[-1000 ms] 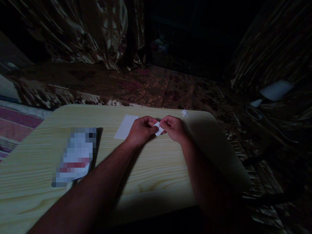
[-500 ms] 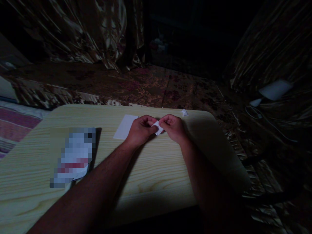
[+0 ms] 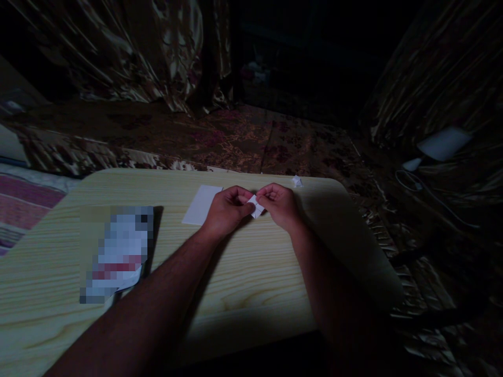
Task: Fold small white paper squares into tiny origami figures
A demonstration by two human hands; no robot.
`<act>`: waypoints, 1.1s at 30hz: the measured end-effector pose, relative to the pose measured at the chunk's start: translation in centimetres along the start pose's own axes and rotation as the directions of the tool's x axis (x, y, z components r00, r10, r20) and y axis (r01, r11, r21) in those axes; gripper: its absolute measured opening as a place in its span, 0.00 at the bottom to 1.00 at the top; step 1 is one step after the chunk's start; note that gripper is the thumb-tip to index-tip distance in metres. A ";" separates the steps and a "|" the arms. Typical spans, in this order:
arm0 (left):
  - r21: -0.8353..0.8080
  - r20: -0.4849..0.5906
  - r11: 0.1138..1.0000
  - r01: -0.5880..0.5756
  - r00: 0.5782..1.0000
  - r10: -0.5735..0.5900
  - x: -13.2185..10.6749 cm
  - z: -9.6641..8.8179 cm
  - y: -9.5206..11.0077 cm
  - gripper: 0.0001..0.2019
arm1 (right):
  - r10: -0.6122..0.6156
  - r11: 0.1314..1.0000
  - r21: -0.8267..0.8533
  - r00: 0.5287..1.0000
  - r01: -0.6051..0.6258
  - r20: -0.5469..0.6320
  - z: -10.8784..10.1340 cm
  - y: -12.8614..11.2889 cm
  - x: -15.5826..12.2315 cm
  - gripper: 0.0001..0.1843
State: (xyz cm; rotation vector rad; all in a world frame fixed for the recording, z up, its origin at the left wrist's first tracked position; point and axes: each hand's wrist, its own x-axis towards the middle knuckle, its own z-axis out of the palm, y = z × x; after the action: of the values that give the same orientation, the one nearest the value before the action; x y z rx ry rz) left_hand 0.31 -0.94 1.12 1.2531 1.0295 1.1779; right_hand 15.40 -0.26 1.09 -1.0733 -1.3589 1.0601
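Note:
Between my two hands is a small folded piece of white paper (image 3: 257, 208), with crease lines on its face. My left hand (image 3: 227, 212) pinches its left side between thumb and fingers. At its upper right, my right hand (image 3: 278, 204) grips the edge with thumb and curled fingertips. A stack or sheet of white paper (image 3: 197, 205) lies on the table just left of my left hand, partly behind it. Near the far edge, beyond my right hand, sits a small white folded paper star (image 3: 297, 181).
A blurred-out flat object (image 3: 121, 246) lies on the wood-grain table (image 3: 251, 283) at the left, by my forearm. Past the far edge is a surface covered in patterned cloth (image 3: 220, 136), with curtains behind. A white lamp (image 3: 444, 144) with a cord stands at the right.
The folded paper has turned slightly between my fingers, so its creased face shows more plainly. Both hands stay almost in the same place.

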 end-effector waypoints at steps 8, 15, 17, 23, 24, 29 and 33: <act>0.054 0.007 0.998 -0.034 0.999 0.034 0.4 -0.4 -0.5 0.10 | -0.020 0.999 -0.035 0.999 0.022 0.040 0.0 0.0 -0.1 0.05; 0.178 0.016 0.982 -0.069 0.998 0.068 0.5 -0.6 -0.8 0.09 | -0.029 0.997 -0.065 0.997 0.033 0.065 0.2 0.2 -0.1 0.05; 0.188 0.019 0.979 -0.079 0.997 0.077 0.5 -0.6 -0.8 0.10 | -0.028 0.998 -0.058 0.999 0.031 0.045 0.3 0.2 -0.1 0.06; 0.100 -0.083 0.988 -0.117 0.989 0.125 0.3 -0.2 -0.3 0.09 | 0.063 0.998 -0.006 0.997 -0.063 0.052 1.0 0.1 -0.4 0.10; 0.078 -0.102 0.989 -0.128 0.986 0.135 0.3 -0.2 -0.2 0.08 | 0.080 0.997 -0.008 0.995 -0.079 0.060 1.2 0.1 -0.5 0.09; 0.032 -0.135 0.991 -0.127 0.982 0.130 0.3 0.1 -0.1 0.07 | 0.135 0.991 0.019 0.991 -0.135 0.009 1.8 0.1 -0.7 0.06; -0.019 -0.169 0.992 -0.123 0.979 0.118 0.2 0.4 -0.1 0.06 | 0.138 0.990 0.040 0.990 -0.137 -0.023 1.9 0.1 -0.7 0.06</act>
State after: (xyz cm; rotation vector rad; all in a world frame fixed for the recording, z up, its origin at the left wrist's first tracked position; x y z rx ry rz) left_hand 0.77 -0.76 1.04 1.2231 1.0664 1.4064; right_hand 13.49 -0.94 0.81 -1.1620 -1.2538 1.1646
